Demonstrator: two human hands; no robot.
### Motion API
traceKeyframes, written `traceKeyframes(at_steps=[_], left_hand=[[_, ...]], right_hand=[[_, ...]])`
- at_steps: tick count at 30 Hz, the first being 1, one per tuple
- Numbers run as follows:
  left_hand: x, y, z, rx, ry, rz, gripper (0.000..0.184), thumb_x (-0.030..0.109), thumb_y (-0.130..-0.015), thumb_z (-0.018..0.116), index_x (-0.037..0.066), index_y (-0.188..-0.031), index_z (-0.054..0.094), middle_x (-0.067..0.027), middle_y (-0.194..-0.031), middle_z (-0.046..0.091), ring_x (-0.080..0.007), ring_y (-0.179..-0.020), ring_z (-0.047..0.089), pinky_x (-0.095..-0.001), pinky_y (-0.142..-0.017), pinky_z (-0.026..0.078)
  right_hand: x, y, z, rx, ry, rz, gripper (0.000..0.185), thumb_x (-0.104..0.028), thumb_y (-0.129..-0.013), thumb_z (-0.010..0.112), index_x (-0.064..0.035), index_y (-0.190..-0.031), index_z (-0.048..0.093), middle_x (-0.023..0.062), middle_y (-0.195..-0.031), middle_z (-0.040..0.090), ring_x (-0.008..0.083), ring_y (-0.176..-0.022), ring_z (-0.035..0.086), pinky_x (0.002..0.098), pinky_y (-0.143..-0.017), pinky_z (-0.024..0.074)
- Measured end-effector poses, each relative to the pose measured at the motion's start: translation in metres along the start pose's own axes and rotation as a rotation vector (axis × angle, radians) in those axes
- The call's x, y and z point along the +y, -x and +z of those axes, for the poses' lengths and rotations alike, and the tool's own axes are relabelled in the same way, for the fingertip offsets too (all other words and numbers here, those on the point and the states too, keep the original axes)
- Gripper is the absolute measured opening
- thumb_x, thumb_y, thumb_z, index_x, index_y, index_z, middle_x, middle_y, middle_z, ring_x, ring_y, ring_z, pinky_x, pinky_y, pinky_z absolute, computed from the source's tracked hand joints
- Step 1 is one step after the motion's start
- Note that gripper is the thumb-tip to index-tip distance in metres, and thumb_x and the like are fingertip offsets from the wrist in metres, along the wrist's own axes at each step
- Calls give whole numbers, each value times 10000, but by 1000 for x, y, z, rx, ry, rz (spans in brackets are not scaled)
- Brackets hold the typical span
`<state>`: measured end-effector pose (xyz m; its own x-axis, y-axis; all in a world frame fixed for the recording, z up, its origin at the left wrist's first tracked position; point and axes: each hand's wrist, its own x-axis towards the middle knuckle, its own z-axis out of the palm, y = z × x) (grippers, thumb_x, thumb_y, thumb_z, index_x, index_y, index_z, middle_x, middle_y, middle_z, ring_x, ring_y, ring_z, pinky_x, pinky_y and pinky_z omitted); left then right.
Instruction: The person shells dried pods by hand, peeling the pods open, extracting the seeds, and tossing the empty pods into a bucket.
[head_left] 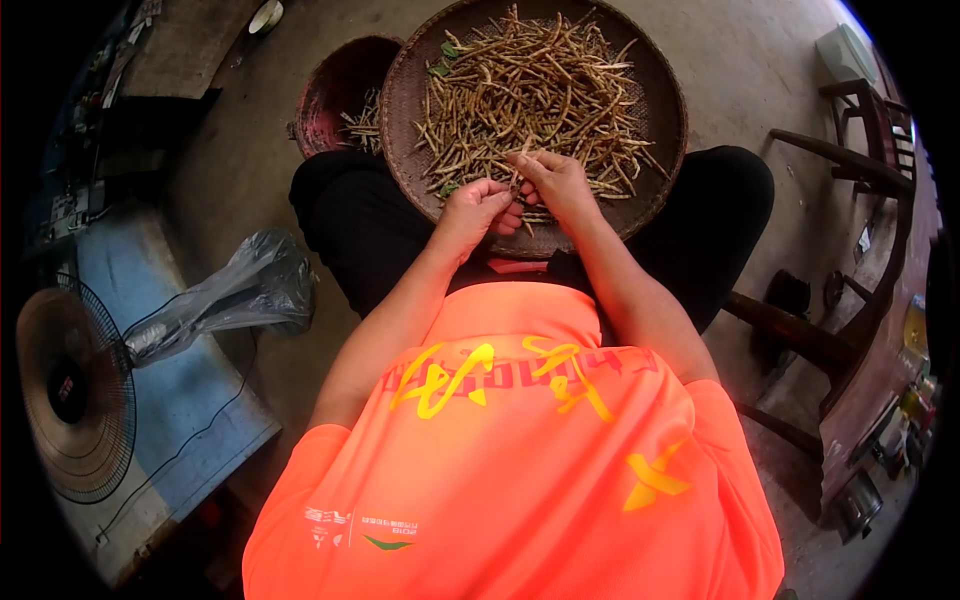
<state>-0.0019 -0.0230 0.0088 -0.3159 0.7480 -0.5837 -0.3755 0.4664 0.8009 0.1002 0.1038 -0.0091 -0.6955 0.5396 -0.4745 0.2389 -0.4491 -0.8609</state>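
Note:
A wide round woven tray (402, 130) rests across my lap, heaped with dry brown bean pods (540, 85) and a few green leaves. Over the tray's near edge, my left hand (482, 213) and my right hand (555, 184) meet with fingers closed together. Between them is a dry pod (519, 172), pinched by the fingertips of both hands. Its lower part is hidden by the fingers. Beyond the tray's left side stands a reddish basket (322, 92) with some pods or husks inside.
A fan (75, 390) with a plastic bag (240, 295) beside it is on a blue and white surface (150, 270) at the left. Wooden chairs (868, 140) and a table (880, 330) stand at the right. A pale bin (845, 53) is at the upper right.

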Motion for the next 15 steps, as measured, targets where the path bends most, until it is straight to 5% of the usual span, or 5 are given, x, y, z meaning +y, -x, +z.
traceKeyframes(at_steps=[7,15], left_hand=[[-1,-1,-4,4,128,-13,189,171,-929,515,7,-1021,534,-88,-874,634,-154,-712,637,-260,-632,538],[-6,-4,-9,-86,438,-60,155,185,-924,522,38,-974,523,-97,-840,648,-169,-676,656,-272,-582,550]], right_hand=[[1,1,0,-44,-267,93,216,-194,-905,569,-20,-1015,635,41,-841,627,93,-666,599,205,-535,493],[3,0,0,-24,-295,42,220,-190,-908,562,11,-973,624,54,-816,622,114,-645,598,223,-521,509]])
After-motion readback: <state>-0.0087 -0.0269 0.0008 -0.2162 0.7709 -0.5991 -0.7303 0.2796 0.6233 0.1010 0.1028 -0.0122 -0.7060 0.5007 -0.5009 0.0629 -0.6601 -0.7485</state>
